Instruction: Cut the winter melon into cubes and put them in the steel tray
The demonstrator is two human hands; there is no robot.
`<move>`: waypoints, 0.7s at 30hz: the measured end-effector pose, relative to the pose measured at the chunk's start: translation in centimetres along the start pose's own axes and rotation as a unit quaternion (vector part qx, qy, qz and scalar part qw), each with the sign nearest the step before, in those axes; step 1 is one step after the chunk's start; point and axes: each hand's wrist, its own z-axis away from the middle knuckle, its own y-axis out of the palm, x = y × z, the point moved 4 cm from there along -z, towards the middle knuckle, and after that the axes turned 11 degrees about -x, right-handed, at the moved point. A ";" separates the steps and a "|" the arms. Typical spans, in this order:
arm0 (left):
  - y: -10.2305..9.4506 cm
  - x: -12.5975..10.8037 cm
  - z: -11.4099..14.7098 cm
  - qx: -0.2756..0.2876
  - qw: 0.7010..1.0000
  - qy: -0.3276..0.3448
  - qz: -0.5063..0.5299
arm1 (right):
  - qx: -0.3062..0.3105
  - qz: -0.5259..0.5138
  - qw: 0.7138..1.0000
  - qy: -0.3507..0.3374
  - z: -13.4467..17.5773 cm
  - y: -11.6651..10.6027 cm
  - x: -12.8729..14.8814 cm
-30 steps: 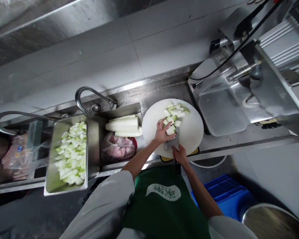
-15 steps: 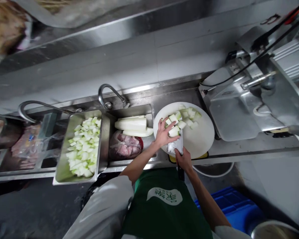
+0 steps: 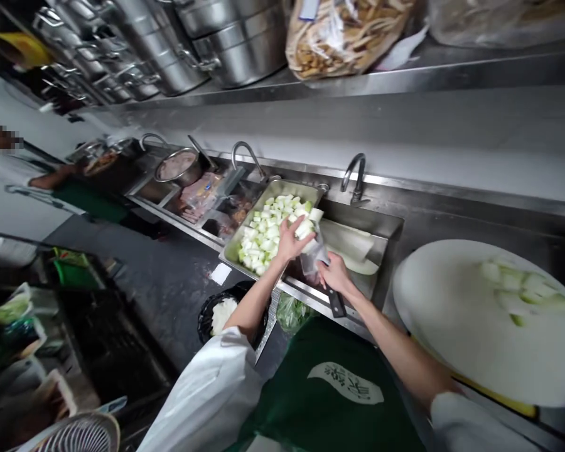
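Observation:
My right hand grips the black handle of a cleaver, its wide blade pointing up and left. Pale green gourd chunks rest on the blade, and my left hand curls its fingers over them from the left. Both hands are above the right edge of a deep steel pan, which holds many similar cut pieces. On the right, a round white cutting board carries a few more chunks near its far side.
Long peeled gourd pieces lie in the sink right of the pan, under a curved tap. Below the counter stands a black-lined bin. A pot of meat sits farther left, where another person works. Steel pots crowd the shelf above.
Both hands, with the cleaver and gourd chunks, have moved left from the cutting board to the steel pan. The view has turned left, bringing the other person into sight. Fewer chunks lie on the board.

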 end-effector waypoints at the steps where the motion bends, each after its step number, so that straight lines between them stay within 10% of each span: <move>1: -1.3 2.8 -0.6 -0.006 0.999 -0.047 -0.018 | 0.017 0.035 0.999 -0.001 -1.3 1.8 1.7; 5: -4.8 11.9 -1.4 0.029 0.973 -0.185 -0.134 | 0.033 0.196 0.979 -0.038 -5.6 5.4 6.3; 9: -6.4 15.5 -0.2 -0.001 0.978 -0.162 -0.133 | 0.007 0.147 0.988 -0.038 -6.6 3.7 5.6; 16: -3.9 13.6 -0.1 -0.076 0.995 -0.052 -0.032 | -0.161 0.071 0.984 0.021 3.5 -10.2 -3.2; 21: 5.2 7.9 -2.1 -0.054 0.996 0.045 0.054 | -0.332 -0.003 0.929 0.166 15.6 -21.0 -11.4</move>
